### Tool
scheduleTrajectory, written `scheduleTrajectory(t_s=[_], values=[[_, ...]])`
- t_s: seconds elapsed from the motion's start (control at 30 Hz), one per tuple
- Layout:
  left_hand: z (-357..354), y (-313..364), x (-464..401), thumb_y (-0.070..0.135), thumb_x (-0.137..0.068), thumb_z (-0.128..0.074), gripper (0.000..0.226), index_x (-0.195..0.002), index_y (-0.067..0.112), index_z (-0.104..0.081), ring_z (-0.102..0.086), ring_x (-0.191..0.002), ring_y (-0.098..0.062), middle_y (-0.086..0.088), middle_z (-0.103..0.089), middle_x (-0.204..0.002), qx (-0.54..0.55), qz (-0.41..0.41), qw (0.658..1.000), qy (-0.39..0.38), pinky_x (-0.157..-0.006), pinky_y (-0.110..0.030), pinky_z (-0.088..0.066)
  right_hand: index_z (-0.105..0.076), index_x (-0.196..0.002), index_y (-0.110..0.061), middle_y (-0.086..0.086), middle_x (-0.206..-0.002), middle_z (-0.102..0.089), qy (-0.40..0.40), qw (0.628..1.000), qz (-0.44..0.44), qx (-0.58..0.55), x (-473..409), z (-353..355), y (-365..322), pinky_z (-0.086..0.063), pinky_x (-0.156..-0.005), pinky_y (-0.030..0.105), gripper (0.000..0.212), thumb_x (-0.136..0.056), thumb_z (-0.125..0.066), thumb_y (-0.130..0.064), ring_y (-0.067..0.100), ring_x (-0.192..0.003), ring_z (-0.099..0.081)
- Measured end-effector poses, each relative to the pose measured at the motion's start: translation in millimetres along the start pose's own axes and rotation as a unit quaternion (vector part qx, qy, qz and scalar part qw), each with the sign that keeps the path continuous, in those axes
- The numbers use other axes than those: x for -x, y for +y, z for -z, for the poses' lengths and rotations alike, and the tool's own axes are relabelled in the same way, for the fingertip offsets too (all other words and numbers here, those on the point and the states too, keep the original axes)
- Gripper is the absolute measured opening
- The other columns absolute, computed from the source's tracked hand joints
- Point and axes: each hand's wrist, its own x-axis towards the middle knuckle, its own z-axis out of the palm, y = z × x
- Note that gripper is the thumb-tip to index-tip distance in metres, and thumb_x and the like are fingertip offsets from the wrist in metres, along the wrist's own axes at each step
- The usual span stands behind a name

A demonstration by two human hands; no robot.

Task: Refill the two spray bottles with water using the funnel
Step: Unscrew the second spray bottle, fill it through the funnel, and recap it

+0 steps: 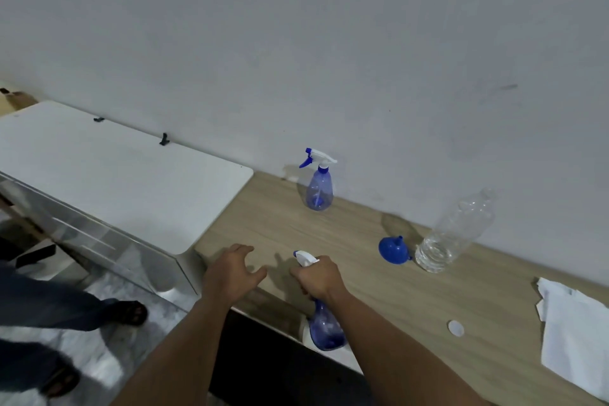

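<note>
The right hand (318, 277) grips the neck of a blue spray bottle (324, 328) at the wooden counter's (412, 300) near edge, while the left hand (232, 269) hovers beside it with fingers spread, holding nothing. A second spray bottle (319, 183) stands by the wall; the blue funnel (393, 250) lies touching a clear water bottle (453, 234).

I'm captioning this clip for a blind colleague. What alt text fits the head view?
A person's right hand grips a blue spray bottle by its neck at a wooden counter's front edge, left hand open beside it. Farther back stand a second spray bottle, a blue funnel and a clear water bottle.
</note>
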Motion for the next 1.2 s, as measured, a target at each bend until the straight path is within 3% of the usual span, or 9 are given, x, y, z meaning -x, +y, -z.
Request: scheduleTrajectory(t_s=[0.1,0.23,0.37,0.5,0.63,0.87,1.07,1.2], values=[[0,0,-2,0.057,-0.073,-0.073,0.064,-0.126,0.021,-0.065,-0.059,-0.121,-0.016,0.006,-0.062,-0.131,-0.001,-0.005,1.000,0.003,-0.096,-0.033,-0.051,-0.077,-0.097,-0.017,0.002,-0.070,-0.070,0.009,1.000,0.015,-0.003,1,2,-1,-0.052,-0.056,0.033,0.040,-0.067,-0.068,-0.043,0.019,-0.057,-0.062],[1,0,-4,0.057,-0.074,-0.073,0.064,-0.126,0.020,-0.065,-0.058,-0.122,-0.017,0.004,-0.062,-0.131,-0.001,-0.007,1.000,0.008,-0.097,-0.034,-0.051,-0.077,-0.089,-0.018,0.000,-0.066,-0.068,0.020,0.999,0.024,-0.012,2,4,-3,-0.051,-0.055,0.033,0.038,-0.064,-0.068,-0.045,0.019,-0.054,-0.061],[3,0,-5,0.054,-0.076,-0.074,0.063,-0.128,0.019,-0.064,-0.057,-0.123,-0.017,0.004,-0.061,-0.132,-0.002,-0.010,1.000,0.010,-0.097,-0.033,-0.050,-0.073,-0.087,-0.020,0.000,-0.073,-0.071,0.021,0.999,0.025,-0.001,1,4,-6,-0.058,-0.062,0.041,0.037,-0.063,-0.068,-0.047,0.021,-0.063,-0.066],[5,-1,-5,0.054,-0.077,-0.073,0.063,-0.128,0.019,-0.064,-0.058,-0.122,-0.017,0.004,-0.061,-0.133,-0.005,-0.013,1.000,0.013,-0.097,-0.034,-0.050,-0.057,-0.086,-0.024,-0.003,-0.087,-0.069,0.032,0.999,0.017,0.025,4,5,-7,-0.058,-0.062,0.035,0.037,-0.064,-0.071,-0.050,0.022,-0.078,-0.073],[6,-2,-4,0.055,-0.077,-0.072,0.062,-0.128,0.020,-0.064,-0.058,-0.123,-0.017,0.005,-0.061,-0.132,-0.008,-0.012,1.000,0.014,-0.097,-0.033,-0.050,-0.068,-0.083,-0.021,0.000,-0.078,-0.073,0.035,0.998,0.034,0.027,2,4,-7,-0.062,-0.066,0.044,0.035,-0.062,-0.067,-0.049,0.022,-0.069,-0.073],[5,-6,-7,0.056,-0.077,-0.071,0.063,-0.127,0.020,-0.064,-0.058,-0.122,-0.017,0.004,-0.062,-0.132,-0.011,-0.012,1.000,0.010,-0.096,-0.033,-0.051,-0.073,-0.088,-0.021,-0.002,-0.078,-0.073,0.048,0.998,0.047,0.018,-2,2,-12,-0.064,-0.068,0.042,0.038,-0.064,-0.066,-0.050,0.022,-0.071,-0.072],[6,-9,-11,0.056,-0.077,-0.071,0.062,-0.127,0.021,-0.064,-0.057,-0.124,-0.016,0.005,-0.061,-0.133,-0.010,-0.003,1.000,-0.002,-0.097,-0.033,-0.050,-0.063,-0.107,-0.017,0.001,-0.099,-0.071,0.042,0.997,0.024,0.065,-6,0,-13,-0.059,-0.074,0.035,0.056,-0.064,-0.065,-0.054,0.024,-0.088,-0.072],[6,-4,-17,0.057,-0.077,-0.070,0.060,-0.126,0.023,-0.065,-0.058,-0.121,-0.014,0.007,-0.062,-0.132,0.021,0.010,0.999,-0.021,-0.099,-0.031,-0.048,-0.059,-0.096,-0.021,0.002,-0.093,-0.072,0.054,0.996,0.071,0.029,-14,-2,-28,-0.062,-0.080,0.045,0.041,-0.077,-0.063,-0.058,0.026,-0.086,-0.070]])
